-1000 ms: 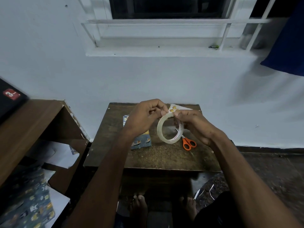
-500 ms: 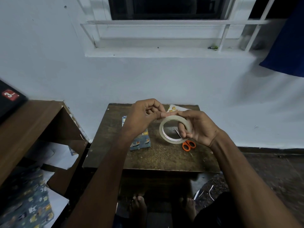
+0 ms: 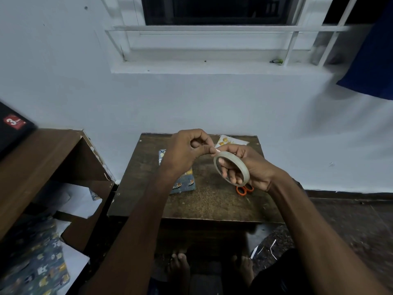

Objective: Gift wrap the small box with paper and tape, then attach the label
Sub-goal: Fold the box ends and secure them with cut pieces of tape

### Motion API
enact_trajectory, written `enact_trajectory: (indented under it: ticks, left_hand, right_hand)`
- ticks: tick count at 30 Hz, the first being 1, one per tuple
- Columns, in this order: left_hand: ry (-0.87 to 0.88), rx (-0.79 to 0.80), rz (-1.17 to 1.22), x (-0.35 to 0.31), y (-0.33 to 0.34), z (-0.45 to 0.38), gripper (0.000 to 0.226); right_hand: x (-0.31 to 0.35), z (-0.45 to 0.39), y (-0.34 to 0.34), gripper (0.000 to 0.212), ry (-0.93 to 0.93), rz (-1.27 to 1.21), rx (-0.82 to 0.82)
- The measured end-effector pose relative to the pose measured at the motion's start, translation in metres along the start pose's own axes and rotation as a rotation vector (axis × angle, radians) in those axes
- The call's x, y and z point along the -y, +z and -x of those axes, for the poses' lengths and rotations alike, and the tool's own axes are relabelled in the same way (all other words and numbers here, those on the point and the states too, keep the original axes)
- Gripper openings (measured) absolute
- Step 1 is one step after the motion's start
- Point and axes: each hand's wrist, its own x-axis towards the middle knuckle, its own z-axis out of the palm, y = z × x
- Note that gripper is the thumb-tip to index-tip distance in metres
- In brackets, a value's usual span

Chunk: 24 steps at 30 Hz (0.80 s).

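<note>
Tape roll (image 3: 231, 168): clear, ring-shaped, held up above the worktop (image 3: 212, 201). The right hand (image 3: 249, 167) is grasping it, fingers (image 3: 228, 171) passed through the ring's centre and curled on its inner wall.

Left hand (image 3: 182, 151): just left of the right hand's grip, fingers curled, thumb and forefinger pinched at the roll's upper left edge, apparently on the tape's loose end; the film is too clear to confirm.

Wrapped box (image 3: 180, 182): covered in blue patterned paper, lying on the worktop directly under the left hand and wrist, partly hidden by them.

Scissors (image 3: 244, 190): orange handles showing below the right hand's grip, on the worktop; blades hidden behind the hand.

Label sheet (image 3: 229, 141): white with yellow figures, lying at the far edge of the worktop, beyond the right hand.

Worktop: small, dark wood, set against a white wall (image 3: 212, 103).

Wooden shelf unit (image 3: 42, 162): well left of both hands, with white paper inside.

Patterned wrapping paper (image 3: 36, 265): lower left, beneath the shelf unit.
</note>
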Motion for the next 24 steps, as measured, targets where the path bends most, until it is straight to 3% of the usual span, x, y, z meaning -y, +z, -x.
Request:
enact_trajectory:
  ticks: [3, 6, 9, 16, 24]
  left_hand:
    - [-0.012, -0.006, -0.002, 0.000, -0.002, -0.001, 0.013]
    - [-0.033, -0.004, -0.021, -0.001, -0.003, -0.002, 0.005]
    - [-0.052, -0.022, -0.100, -0.005, -0.004, -0.001, 0.008]
    - [-0.047, -0.030, -0.093, -0.012, -0.004, -0.001, 0.021]
    - [-0.090, -0.046, 0.070, -0.011, -0.006, 0.001, 0.016]
  right_hand:
    - [0.000, -0.001, 0.002, 0.035, -0.040, 0.045, -0.110]
    - [-0.005, -0.003, 0.004, 0.019, -0.111, 0.121, -0.212]
    - [-0.010, -0.006, 0.009, 0.022, -0.255, 0.184, -0.313]
    - [-0.016, -0.011, 0.021, 0.021, -0.384, 0.318, -0.393]
    - [-0.019, -0.015, 0.025, 0.023, -0.447, 0.342, -0.493]
